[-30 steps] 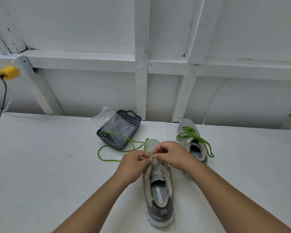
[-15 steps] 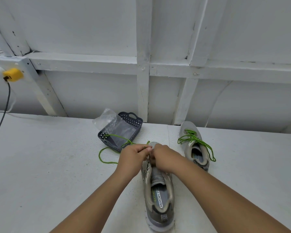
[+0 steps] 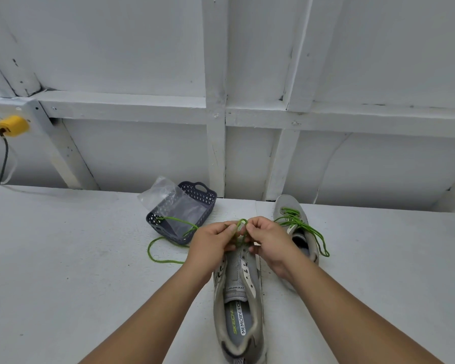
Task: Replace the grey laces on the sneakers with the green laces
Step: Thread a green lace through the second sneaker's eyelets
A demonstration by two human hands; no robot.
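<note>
**Green lace now looped up between both hands at the toe of the near sneaker**

Hands that were pressed low against the front eyelets half a second ago have lifted slightly — and a small arch of green lace [image 3: 241, 224] now stands between them. The left hand [image 3: 212, 243] pinches one side of that arch with thumb and fingers curled round it; the right hand [image 3: 269, 239] pinches the other side the same way. Neither hand is loose.

The near sneaker [image 3: 239, 298] lies toe-away on the white table [image 3: 63, 258], its upper eyelets bare, with no grey lace to be seen on it. The lace's long tail runs left from the hands, over the rim of the dark basket [image 3: 208, 198] and back in a curve on the table.

To the right and a little farther off, the second sneaker [image 3: 290, 206] already carries green lacing, its ends trailing loose toward the near side.

My reading: the first pass through the toe eyelets has just been started — whether the lace is truly through both holes is hidden by the fingers. Most of this shoe's lacing is left to do.
</note>
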